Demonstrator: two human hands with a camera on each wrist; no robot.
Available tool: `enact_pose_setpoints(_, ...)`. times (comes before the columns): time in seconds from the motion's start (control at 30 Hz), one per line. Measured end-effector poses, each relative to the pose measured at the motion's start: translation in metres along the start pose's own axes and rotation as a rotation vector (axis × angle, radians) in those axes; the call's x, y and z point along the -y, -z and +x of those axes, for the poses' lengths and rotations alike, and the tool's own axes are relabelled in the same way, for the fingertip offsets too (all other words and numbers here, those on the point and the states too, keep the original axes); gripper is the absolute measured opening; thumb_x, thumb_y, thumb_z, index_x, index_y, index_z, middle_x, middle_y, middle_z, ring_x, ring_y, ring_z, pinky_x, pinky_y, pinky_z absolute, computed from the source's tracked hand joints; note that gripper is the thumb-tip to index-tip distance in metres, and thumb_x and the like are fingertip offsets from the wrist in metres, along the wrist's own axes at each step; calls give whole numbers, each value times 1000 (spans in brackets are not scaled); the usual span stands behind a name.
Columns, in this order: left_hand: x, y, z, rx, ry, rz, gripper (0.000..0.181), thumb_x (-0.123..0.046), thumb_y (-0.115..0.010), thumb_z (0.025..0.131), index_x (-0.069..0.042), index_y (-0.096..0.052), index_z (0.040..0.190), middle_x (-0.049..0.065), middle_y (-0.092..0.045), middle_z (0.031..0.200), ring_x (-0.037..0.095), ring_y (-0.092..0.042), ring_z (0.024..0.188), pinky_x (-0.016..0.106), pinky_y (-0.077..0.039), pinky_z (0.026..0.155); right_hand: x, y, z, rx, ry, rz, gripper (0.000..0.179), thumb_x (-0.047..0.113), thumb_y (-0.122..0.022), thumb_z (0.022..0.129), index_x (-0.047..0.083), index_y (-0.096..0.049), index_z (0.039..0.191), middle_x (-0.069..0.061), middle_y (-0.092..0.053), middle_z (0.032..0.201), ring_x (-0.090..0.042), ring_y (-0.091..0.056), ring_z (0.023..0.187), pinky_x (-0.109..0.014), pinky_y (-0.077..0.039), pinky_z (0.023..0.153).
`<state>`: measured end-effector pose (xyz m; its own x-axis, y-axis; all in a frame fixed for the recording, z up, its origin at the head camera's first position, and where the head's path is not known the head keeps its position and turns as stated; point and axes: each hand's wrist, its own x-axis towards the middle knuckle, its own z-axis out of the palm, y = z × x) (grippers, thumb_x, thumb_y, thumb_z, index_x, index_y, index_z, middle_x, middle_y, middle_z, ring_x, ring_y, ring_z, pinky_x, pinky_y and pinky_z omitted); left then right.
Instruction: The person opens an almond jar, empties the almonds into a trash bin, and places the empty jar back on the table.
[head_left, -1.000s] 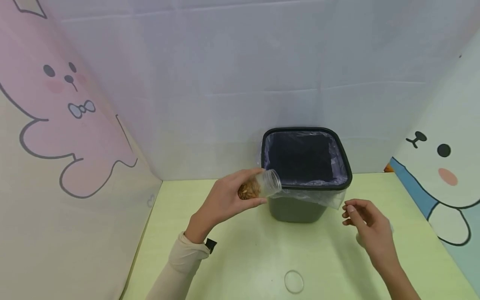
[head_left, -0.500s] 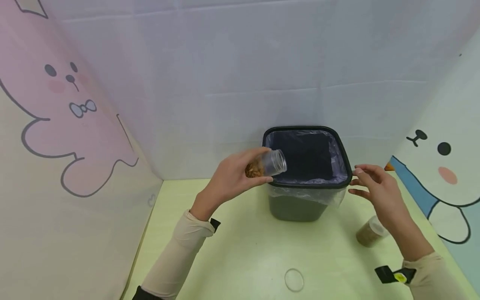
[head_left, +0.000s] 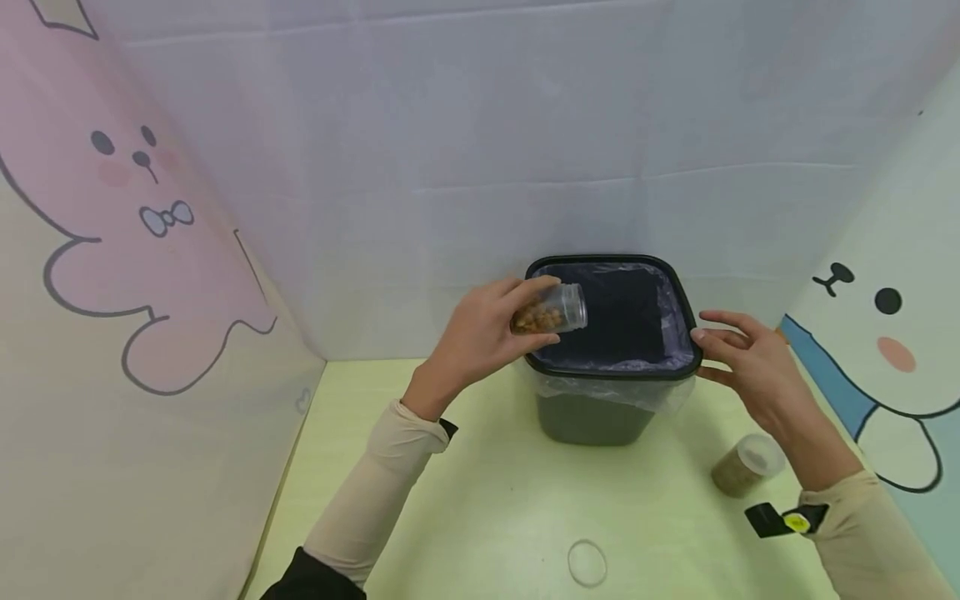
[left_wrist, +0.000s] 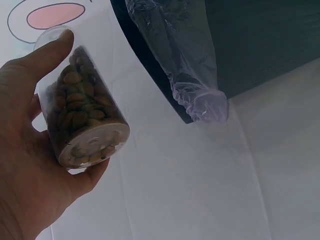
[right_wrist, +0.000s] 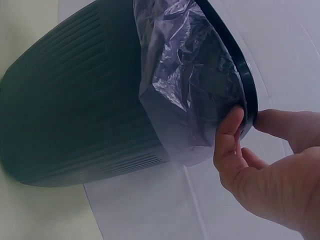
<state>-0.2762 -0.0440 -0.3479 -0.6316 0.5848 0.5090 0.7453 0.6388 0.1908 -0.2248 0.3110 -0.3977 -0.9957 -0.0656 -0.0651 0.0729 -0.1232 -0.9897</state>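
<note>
At the near edge of the table [head_left: 465, 525] lies a thin pale ring [head_left: 587, 587]; whether it is a hoop or a clear lid, I cannot tell. Farther in, on the right, a second jar [head_left: 733, 475] with a whitish top stands just beside the right forearm.

Beyond it, the right hand [head_left: 759, 375] pinches the right side of the rim of the bin [head_left: 597, 421], its fingertips gathered there on both sides of the edge, near the overhanging bag [head_left: 600, 385]. The left hand [head_left: 480, 333] has its fingers and thumb wrapped round a clear jar [head_left: 551, 308], held nearly on its side above the left part of the bin, mouth facing right. Brown nuts [left_wrist: 82, 107] rest in the jar, toward its base.

The step in hand looks like lining the jar up with the bin's opening while the right hand steadies the rim. The next move seems to call for tipping the mouth lower, keeping it inside the rim. A pale cloth wall [head_left: 450, 125] stands at the far side.
</note>
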Motion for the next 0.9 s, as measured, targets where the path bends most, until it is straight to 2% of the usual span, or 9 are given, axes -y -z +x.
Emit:
enact_pose_setpoints(0.13,0,-4,5,-15,-5,59,67,-51,-76,82,-32,-51,142,-9,-54,92,8,-48,74,34,-41,75,1,1,1,14,-12,-15,40,18,-64,96,22,-49,133,14,-69,101,-1,-67,89,-22,-58,71)
enact_pose_setpoints(0.3,-1,-7,12,-17,-23,119,66,-49,-76,83,-34,-51,142,-6,-59,109,14,-56,94,39,-42,87,3,3,3,14,-24,-28,57,19,-65,95,14,-42,147,14,-67,104,0,-67,91,-21,-58,72)
enact_pose_setpoints(0.4,-1,-7,14,-22,-34,152,64,-46,-76,84,-34,-52,142,-5,-60,115,18,-57,104,41,-42,90,2,2,4,22,-43,-37,63,20,-65,95,12,-37,151,13,-66,105,0,-66,91,-21,-58,73)
enact_pose_setpoints(0.63,2,-10,19,-45,-60,219,60,-40,-78,83,-34,-55,138,-4,-60,118,20,-55,108,43,-43,90,7,3,5,4,-42,-40,62,21,-65,95,13,-39,151,13,-65,105,-1,-67,89,-21,-57,72)
enact_pose_setpoints(0.9,7,-13,15,-58,-68,277,56,-35,-78,84,-37,-57,136,-2,-58,126,24,-48,123,50,-40,101,5,-2,4,-12,-72,-60,59,24,-65,95,14,-40,148,12,-64,107,-1,-65,91,-21,-57,74)
